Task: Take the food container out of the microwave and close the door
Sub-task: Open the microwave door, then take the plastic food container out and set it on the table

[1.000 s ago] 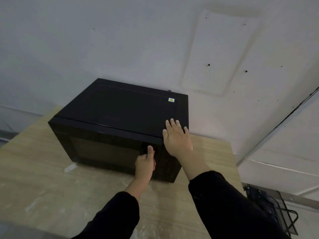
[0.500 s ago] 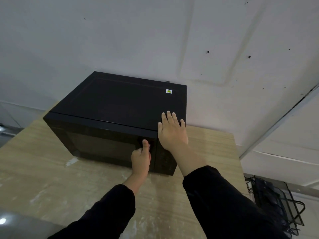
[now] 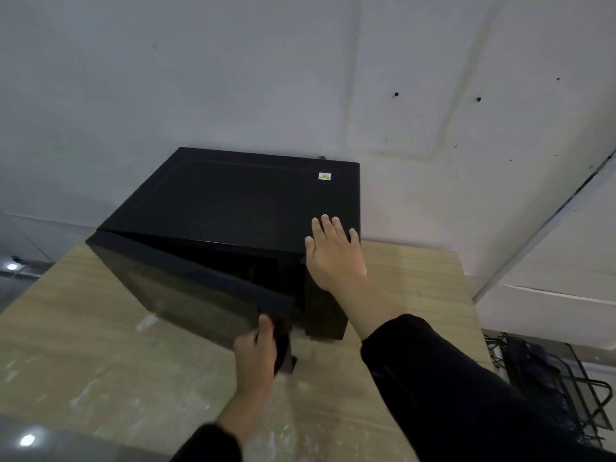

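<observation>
A black microwave [image 3: 240,208] sits on a pale wood-grain counter [image 3: 83,345] against a white wall, seen from above by the person using it. The right hand [image 3: 335,253] lies flat on the front right corner of the oven's top, fingers [image 3: 328,225] spread and gripping nothing, apparently bracing the body so it does not slide. The left hand [image 3: 255,353] is curled around the free right edge of the door [image 3: 200,295], thumb on the dark glass face and the other fingers hidden behind the edge. The door, hinged on the left, stands partly open, leaving a wedge-shaped gap at the right. The food container is not visible; it is presumably inside, but the cavity behind the gap is too dark to tell. Its weight and material cannot be judged yet; it may be hot and hold loose food, so it would best be taken by both sides near the rim and kept level. The door looks rigid and should swing freely when held at this outer edge. A black wire rack [image 3: 560,378] stands low at the right.
</observation>
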